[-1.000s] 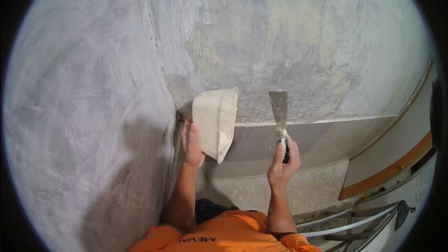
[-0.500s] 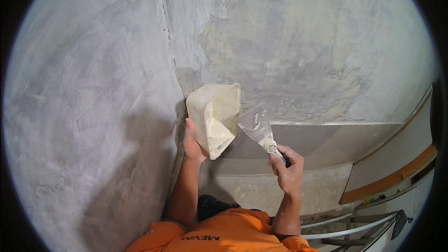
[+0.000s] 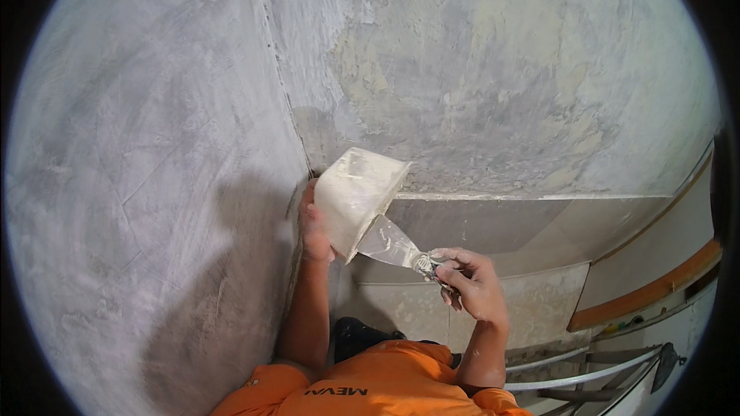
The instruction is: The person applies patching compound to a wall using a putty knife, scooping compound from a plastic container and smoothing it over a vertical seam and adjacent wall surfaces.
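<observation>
We grip the putty tub point(image 3: 356, 196) w/ left hand point(image 3: 314, 227), right hand point(image 3: 472, 283) closed round the putty knife point(image 3: 397, 248) handle. Tub prob. light but slick w/ paste; blade thin, springy, so hold by handle.

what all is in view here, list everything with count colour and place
walls: two, grey rough plaster meeting in a corner, upper frame
pale patch: one, cream, on the right wall
plaster tub: one, whitish, centre, tilted, in the left hand
putty knife: one, metal blade smeared white, blade edge at the tub's rim, in the right hand
ledge: one, grey, below the right wall
orange strip: one, lower right
metal rails: several, silver, bottom right
orange shirt: one, bottom centre
left hand: one, grips the tub
right hand: one, grips the knife handle
</observation>
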A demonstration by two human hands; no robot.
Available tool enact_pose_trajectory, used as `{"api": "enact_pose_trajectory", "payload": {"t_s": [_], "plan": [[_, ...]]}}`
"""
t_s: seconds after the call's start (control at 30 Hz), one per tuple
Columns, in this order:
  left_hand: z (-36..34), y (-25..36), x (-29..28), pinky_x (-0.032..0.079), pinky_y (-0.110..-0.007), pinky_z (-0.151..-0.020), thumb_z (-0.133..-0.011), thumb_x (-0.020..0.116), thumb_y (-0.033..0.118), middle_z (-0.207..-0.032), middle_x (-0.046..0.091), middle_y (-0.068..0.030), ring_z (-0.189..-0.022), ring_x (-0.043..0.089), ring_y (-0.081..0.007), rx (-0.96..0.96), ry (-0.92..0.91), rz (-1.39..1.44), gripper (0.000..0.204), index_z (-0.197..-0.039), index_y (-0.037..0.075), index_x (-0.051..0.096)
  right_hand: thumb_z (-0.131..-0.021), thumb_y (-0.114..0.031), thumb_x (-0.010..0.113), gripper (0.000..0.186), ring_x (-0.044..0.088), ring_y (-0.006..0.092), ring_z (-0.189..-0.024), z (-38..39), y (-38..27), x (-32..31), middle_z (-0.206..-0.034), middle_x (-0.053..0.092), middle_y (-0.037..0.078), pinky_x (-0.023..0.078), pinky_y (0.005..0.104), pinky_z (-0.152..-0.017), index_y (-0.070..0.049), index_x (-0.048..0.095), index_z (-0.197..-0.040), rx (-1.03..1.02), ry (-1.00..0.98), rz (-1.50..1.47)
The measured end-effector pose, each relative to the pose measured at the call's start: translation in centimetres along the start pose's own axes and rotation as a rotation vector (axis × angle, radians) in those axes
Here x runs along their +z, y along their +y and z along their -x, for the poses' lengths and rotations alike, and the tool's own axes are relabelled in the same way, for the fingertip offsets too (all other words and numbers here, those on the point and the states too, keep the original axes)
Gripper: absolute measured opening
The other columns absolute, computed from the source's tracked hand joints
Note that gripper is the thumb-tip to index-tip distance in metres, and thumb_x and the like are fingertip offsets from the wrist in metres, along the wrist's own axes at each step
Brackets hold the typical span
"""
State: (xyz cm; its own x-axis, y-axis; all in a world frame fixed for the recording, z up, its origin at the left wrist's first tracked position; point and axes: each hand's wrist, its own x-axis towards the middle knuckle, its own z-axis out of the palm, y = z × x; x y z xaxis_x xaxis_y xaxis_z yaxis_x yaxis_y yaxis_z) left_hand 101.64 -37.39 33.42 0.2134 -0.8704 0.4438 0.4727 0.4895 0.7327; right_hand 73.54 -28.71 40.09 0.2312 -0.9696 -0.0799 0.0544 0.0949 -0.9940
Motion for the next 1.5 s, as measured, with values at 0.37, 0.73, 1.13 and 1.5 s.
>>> {"api": "enact_pose_trajectory", "payload": {"t_s": [0.37, 0.73, 1.13, 1.5], "plan": [[1.9, -0.2, 3.3, 0.041, -0.049, -0.112, -0.101, 0.04, 0.065, -0.15, 0.046, -0.0214, -0.135, 0.049, -0.0383, -0.31, 0.197, 0.153, 0.085, -0.153, -0.001, 0.033, -0.094, -0.004, 0.065, 0.025, 0.053, 0.0079, -0.051, -2.6, 2.9, 1.9, -0.078, 0.065, 0.004, 0.033, 0.0228, -0.039, 0.005, 0.068, -0.117, 0.087, -0.037, -0.279], [1.0, -1.2, 2.5, 0.046, -0.045, -0.108, -0.104, 0.037, 0.061, -0.145, 0.053, -0.0138, -0.129, 0.056, -0.0313, -0.237, 0.036, 0.488, 0.073, -0.151, 0.006, 0.041, -0.091, -0.005, 0.072, 0.023, 0.052, 0.0062, -0.061, -1.9, 3.0, 3.3, -0.082, 0.068, 0.005, 0.041, 0.0224, -0.056, 0.005, 0.07, -0.112, -0.188, 0.053, -0.032], [0.6, -1.1, 3.4, 0.043, -0.044, -0.11, -0.104, 0.038, 0.062, -0.144, 0.053, -0.0108, -0.131, 0.052, -0.0273, -0.414, 0.212, 0.531, 0.07, -0.151, 0.009, 0.042, -0.084, 0.002, 0.072, 0.033, 0.065, 0.0331, -0.081, -1.2, -0.5, 4.5, -0.1, 0.065, 0.018, 0.053, 0.0338, -0.075, 0.005, 0.068, -0.117, -0.736, 0.234, 0.702], [0.3, -1.8, 3.0, 0.042, -0.041, -0.11, -0.106, 0.044, 0.053, -0.144, 0.053, -0.0094, -0.131, 0.052, -0.0239, -0.391, 0.169, 0.497, 0.064, -0.15, 0.007, 0.041, -0.085, 0.002, 0.073, 0.03, 0.061, 0.0176, -0.082, -1.2, 1.3, 4.2, -0.093, 0.067, 0.014, 0.049, 0.0273, -0.076, 0.008, 0.068, -0.114, -0.575, 0.253, 0.459]]}}
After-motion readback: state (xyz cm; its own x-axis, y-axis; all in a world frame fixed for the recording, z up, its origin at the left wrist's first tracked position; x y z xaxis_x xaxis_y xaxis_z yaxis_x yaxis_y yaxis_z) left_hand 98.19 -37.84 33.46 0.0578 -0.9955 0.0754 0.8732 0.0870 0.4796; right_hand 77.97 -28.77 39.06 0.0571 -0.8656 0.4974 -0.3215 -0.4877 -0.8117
